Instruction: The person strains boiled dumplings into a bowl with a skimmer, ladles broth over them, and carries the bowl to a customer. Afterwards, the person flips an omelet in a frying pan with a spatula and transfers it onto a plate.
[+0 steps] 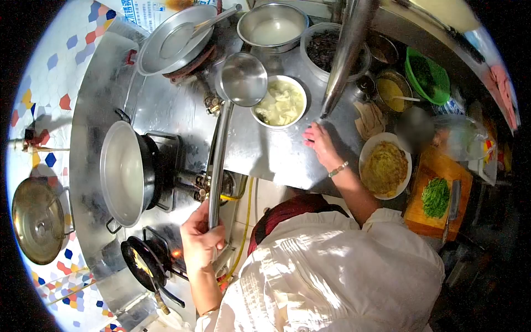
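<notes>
My left hand (203, 235) is closed around the handle of a long metal ladle (218, 166). The ladle's bowl is at the far end, just left of a white bowl (280, 100) holding pale soup with chunks in it. My right hand (321, 145), with a beaded bracelet at the wrist, is over the steel counter (271, 157). Its fingers are loosely bent and apart, holding nothing I can see. They are close to the lower end of a metal pole (345, 55); whether they touch it I cannot tell.
Left are a deep pot (123, 174) on a burner and a small frying pan (145, 264) above a visible flame. Metal basins (272, 27) stand behind. To the right are a plate with a flat pancake (385, 165) and a cutting board (417, 221) with chopped greens and a knife (454, 202).
</notes>
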Available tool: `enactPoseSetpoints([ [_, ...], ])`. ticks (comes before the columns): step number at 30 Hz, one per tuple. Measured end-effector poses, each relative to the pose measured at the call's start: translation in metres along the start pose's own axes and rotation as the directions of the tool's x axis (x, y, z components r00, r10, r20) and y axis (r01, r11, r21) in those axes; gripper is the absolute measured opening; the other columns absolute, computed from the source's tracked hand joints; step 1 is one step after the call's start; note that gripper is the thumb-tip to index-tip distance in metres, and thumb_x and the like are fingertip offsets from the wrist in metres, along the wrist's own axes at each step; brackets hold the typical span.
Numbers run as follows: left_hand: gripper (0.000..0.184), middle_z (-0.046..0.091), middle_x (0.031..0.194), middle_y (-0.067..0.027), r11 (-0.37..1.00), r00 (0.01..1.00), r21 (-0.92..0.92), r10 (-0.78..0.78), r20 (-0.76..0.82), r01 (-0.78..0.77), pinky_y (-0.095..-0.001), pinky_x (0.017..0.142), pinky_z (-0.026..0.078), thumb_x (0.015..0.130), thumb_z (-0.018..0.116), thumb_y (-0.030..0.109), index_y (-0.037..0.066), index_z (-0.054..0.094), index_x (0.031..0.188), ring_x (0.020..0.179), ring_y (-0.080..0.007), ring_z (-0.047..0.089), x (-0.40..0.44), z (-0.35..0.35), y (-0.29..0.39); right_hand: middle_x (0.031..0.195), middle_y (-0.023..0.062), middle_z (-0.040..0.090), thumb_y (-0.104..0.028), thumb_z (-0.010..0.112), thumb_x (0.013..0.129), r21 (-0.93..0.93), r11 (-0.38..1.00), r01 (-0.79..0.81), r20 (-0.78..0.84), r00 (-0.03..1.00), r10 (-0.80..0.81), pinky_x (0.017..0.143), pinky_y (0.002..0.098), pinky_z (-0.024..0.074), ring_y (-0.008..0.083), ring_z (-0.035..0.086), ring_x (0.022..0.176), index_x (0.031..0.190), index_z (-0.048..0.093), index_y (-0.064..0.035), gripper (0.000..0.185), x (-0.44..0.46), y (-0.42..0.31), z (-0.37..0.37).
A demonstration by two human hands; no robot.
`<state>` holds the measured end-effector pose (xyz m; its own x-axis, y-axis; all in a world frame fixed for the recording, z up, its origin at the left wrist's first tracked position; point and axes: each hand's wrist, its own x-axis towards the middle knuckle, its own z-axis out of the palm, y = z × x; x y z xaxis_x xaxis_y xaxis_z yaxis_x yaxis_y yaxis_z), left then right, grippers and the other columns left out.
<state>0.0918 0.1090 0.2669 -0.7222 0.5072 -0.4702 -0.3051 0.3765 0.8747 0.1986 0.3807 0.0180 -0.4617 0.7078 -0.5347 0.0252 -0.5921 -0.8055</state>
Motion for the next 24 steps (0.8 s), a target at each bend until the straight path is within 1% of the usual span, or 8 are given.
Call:
enactPoseSetpoints([
  [2,0.051,0.054,0.066,-0.0138,0.913,0.979,-0.388,-0.05,0.2,0.126,-0.0202,0.031,0.033,0.064,0.05,-0.013,-0.009,0.049,0.115,0.036,-0.0092,0.041,0.006,-0.019,-0.002,0.105,0.0129,0.051,-0.039,0.037,0.093,-0.013,1.0,-0.01,-0.005,1.0,0.01,0.074,0.0328,0.0473,0.0211,0.054,0.092,0.117,0.04,-0.0014,0.044,-0.001,0.001,0.002],
  [4,0.053,0.051,0.068,-0.0182,0.706,0.935,-0.665,0.012,0.354,0.243,-0.0213,0.031,0.034,0.068,0.048,-0.01,-0.012,0.04,0.121,0.036,-0.0092,0.039,0.01,-0.031,-0.009,0.105,0.0132,0.051,-0.039,0.037,0.093,-0.025,1.0,-0.018,-0.004,1.0,0.018,0.075,0.0331,0.0473,0.0211,0.054,0.093,0.117,0.04,-0.0012,0.045,0.0,0.002,0.005],
  [8,0.058,0.049,0.072,-0.0215,0.426,0.914,-0.855,0.134,0.383,0.296,-0.0243,0.031,0.035,0.072,0.046,-0.007,-0.017,0.025,0.126,0.038,-0.0107,0.04,-0.01,-0.047,-0.005,0.105,0.0136,0.05,-0.04,0.038,0.092,-0.024,0.999,-0.022,0.026,0.999,0.023,0.078,0.0336,0.0467,0.0212,0.053,0.094,0.12,0.038,-0.0003,0.048,-0.001,0.001,0.009],
  [12,0.061,0.048,0.072,-0.0227,0.468,0.944,-0.879,0.238,0.231,0.097,-0.0256,0.032,0.037,0.073,0.048,-0.007,-0.017,0.021,0.127,0.04,-0.0106,0.04,-0.038,-0.075,-0.004,0.109,0.0166,0.049,-0.046,0.041,0.09,-0.066,0.998,-0.025,0.063,0.998,0.029,0.083,0.0344,0.045,0.0228,0.051,0.099,0.123,0.036,0.0011,0.058,0.0,0.002,0.011],
  [13,0.061,0.048,0.073,-0.0227,0.454,0.949,-0.89,0.264,0.173,0.036,-0.0258,0.032,0.037,0.073,0.048,-0.007,-0.017,0.021,0.127,0.04,-0.0106,0.04,-0.046,-0.083,-0.004,0.116,0.02,0.046,-0.038,0.044,0.09,-0.048,0.998,-0.046,0.076,0.996,0.049,0.087,0.0364,0.0443,0.0257,0.05,0.103,0.127,0.032,0.0051,0.058,-0.001,0.0,0.013],
  [15,0.061,0.049,0.073,-0.0219,0.453,0.949,-0.888,0.308,0.069,-0.083,-0.025,0.031,0.036,0.073,0.05,-0.007,-0.016,0.022,0.127,0.039,-0.0098,0.038,-0.061,-0.097,-0.003,0.12,0.0218,0.043,-0.04,0.045,0.09,-0.081,0.996,-0.045,0.092,0.994,0.053,0.088,0.0371,0.0428,0.0265,0.049,0.104,0.129,0.029,0.0055,0.061,-0.004,-0.003,0.014],
  [19,0.044,0.053,0.071,-0.019,0.668,0.924,-0.638,0.268,-0.274,-0.383,-0.019,0.027,0.033,0.075,0.049,-0.004,-0.013,0.041,0.118,0.036,-0.007,0.036,-0.078,-0.126,0.0,0.118,0.0183,0.045,-0.045,0.051,0.086,-0.03,0.999,-0.038,0.161,0.986,0.042,0.083,0.0338,0.043,0.0245,0.049,0.103,0.127,0.032,0.0038,0.067,0.006,0.011,0.007],
  [24,0.028,0.052,0.064,-0.0122,0.92,0.867,-0.316,0.049,-0.497,-0.233,-0.0206,0.03,0.033,0.071,0.043,-0.006,-0.01,0.049,0.098,0.037,-0.0089,0.041,-0.048,-0.17,0.002,0.111,0.0144,0.048,-0.044,0.051,0.085,-0.049,0.994,-0.1,0.109,0.989,0.104,0.078,0.0318,0.043,0.021,0.05,0.094,0.122,0.039,-0.0009,0.058,0.012,0.013,0.018],
])
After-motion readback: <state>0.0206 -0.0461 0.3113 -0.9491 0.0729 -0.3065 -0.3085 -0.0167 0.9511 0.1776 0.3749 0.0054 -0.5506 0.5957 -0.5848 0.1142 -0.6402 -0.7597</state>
